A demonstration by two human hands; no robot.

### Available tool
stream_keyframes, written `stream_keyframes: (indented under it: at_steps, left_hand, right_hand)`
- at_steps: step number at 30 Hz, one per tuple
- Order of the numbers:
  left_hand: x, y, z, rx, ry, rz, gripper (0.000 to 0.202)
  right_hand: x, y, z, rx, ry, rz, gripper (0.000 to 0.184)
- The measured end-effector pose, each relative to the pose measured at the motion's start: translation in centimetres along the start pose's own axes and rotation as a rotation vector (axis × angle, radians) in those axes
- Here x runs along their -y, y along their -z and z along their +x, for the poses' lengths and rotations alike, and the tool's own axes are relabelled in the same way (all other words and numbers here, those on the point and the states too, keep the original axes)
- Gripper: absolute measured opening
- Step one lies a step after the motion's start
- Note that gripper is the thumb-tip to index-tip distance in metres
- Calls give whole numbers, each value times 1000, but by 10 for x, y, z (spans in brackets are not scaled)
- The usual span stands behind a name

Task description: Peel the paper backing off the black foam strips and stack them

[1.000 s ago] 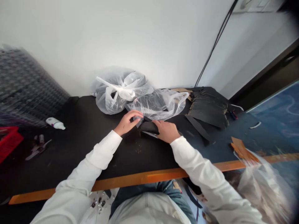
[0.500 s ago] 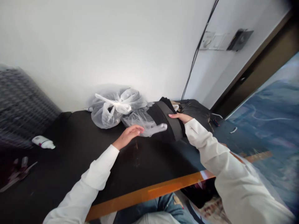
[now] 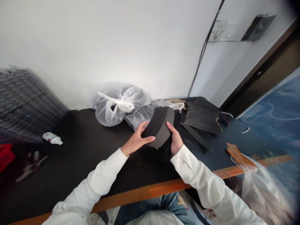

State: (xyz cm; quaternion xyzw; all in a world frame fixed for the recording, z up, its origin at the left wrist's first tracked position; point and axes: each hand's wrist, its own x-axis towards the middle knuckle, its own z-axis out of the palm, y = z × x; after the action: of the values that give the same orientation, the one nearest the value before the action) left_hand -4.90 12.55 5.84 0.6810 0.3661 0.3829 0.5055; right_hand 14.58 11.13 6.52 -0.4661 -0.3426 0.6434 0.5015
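Both my hands hold up a stack of dark grey curved flat pieces (image 3: 160,126) above the black table (image 3: 84,150). My left hand (image 3: 138,140) grips the stack's left edge, thumb across the front. On the right edge my right hand (image 3: 175,140) is closed, fingers pointing up. Just behind the stack lie two clear plastic bags: a knotted one (image 3: 117,104) and a flatter one (image 3: 140,114).
More dark flat pieces (image 3: 202,117) are fanned out at the back right. A small white bottle (image 3: 52,138) and metal pliers (image 3: 29,162) lie at the left, with a red crate (image 3: 6,154) beyond. Brown scraps (image 3: 237,154) and a plastic bag (image 3: 267,187) are at the right. The table has an orange front edge (image 3: 152,190).
My right hand brought the dark stack back from the right toward the middle, and my left hand, empty before, has taken hold of its left edge.
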Motion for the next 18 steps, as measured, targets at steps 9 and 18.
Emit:
stream_keyframes:
  at_steps: [9,18]
  left_hand:
    - [-14,-19,-19,327,124,-158,97]
    - [-60,-27,-37,938,-2,28,77]
  right_hand:
    - [49,32,9,176,-133,-218,37]
    - [84,30,95,688,-79,-1205,65]
